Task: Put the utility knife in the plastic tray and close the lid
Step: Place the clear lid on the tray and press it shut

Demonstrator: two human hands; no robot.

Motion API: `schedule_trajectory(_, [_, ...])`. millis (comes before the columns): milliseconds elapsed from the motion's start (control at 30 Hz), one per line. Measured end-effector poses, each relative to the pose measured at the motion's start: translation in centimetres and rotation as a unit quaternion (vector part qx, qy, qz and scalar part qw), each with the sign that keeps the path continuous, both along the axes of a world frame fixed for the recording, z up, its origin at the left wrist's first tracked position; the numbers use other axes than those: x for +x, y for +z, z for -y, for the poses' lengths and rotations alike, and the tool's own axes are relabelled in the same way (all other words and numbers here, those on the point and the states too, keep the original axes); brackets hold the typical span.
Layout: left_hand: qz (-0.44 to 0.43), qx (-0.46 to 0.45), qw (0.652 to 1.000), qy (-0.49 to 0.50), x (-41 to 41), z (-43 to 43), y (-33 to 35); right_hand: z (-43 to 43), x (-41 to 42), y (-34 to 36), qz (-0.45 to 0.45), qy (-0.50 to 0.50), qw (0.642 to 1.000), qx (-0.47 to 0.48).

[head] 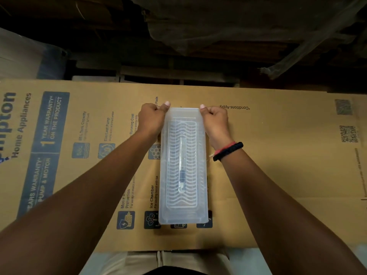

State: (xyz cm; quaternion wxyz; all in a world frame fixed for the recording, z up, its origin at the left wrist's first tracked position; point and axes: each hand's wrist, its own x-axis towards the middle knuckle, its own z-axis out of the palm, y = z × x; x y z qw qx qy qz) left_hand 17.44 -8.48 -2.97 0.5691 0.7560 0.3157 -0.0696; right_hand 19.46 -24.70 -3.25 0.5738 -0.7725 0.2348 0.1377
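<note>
A long translucent plastic tray (163, 215) lies lengthwise on the cardboard, with its clear lid (183, 114) lying over it. Through the lid I see the utility knife (182, 167), pale with a dark slider, resting along the ribbed insert inside. My left hand (152, 118) grips the tray's far left corner, thumb on the lid's edge. My right hand (215, 121) grips the far right corner the same way. A black and red band is on the right wrist.
The tray rests on a large flattened cardboard box (278, 155) printed with blue appliance graphics. Beyond its far edge are dark wooden pallets (178, 72) and plastic sheeting (218, 26). A plastic-wrapped bundle (23, 60) sits at the far left.
</note>
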Motion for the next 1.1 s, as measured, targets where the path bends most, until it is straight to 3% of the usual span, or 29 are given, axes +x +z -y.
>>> schedule_trajectory(200, [-0.008, -0.02, 1.0, 0.008, 0.0, 0.3, -0.1, 0.1, 0.0, -0.1, -0.005, -0.011, 1.0, 0.011])
schedule_trajectory(333, [-0.006, -0.027, 1.0, 0.002, -2.0, 0.3, 0.4, 1.3, -1.6, 1.4, -0.009, 0.001, 0.996, 0.084])
schedule_trajectory(667, [0.044, 0.023, 0.998, -0.049, -19.5, 1.6, -0.5, 5.9, -17.7, 2.3, -0.046, 0.126, 0.988, 0.071])
schedule_trajectory(833, [0.054, 0.047, 0.993, -0.093, -24.9, 2.6, -0.3, 6.1, -22.7, 2.2, -0.077, 0.1, 0.988, 0.085])
schedule_trajectory(1100, [0.05, 0.098, 0.989, -0.103, -25.6, 3.7, -0.6, 6.2, -24.0, 1.4, -0.079, 0.082, 0.988, 0.109])
